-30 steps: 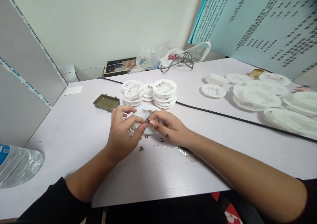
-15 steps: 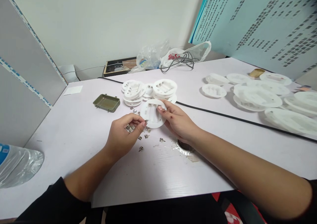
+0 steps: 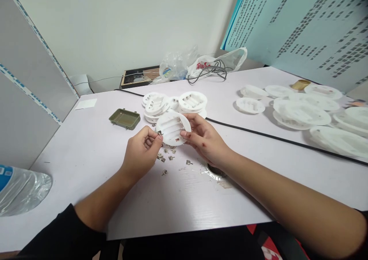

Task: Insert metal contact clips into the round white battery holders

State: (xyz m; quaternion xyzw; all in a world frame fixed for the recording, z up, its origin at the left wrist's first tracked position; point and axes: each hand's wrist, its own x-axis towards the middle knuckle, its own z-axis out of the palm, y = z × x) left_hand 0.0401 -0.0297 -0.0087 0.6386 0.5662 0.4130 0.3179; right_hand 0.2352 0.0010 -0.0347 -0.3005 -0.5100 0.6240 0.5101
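Note:
My right hand [image 3: 202, 135] grips a round white plastic battery holder [image 3: 171, 129] by its right edge, tilted so its slotted face shows. Small metal pieces sit at the slots' upper right end. In my left hand [image 3: 143, 147], thumb and forefinger pinch a small metal battery contact [image 3: 160, 133], close by the holder's left edge. Whether it touches the holder I cannot tell. Several loose metal contacts [image 3: 171, 158] lie on the table below the holder. Behind it are stacked white holders [image 3: 192, 101], some with metal contacts fitted.
An olive-green tray [image 3: 124, 119] lies left of the stacks. More white round parts [image 3: 301, 114] are piled at the right, beyond a black cable [image 3: 258, 131]. A plastic water bottle [image 3: 25, 191] is at the left edge. Plastic bags [image 3: 215, 66] lie at the back.
The holder has turned in my right hand and shifted slightly left and up. My left hand has moved left and up a little, with the contact now showing between its fingertips.

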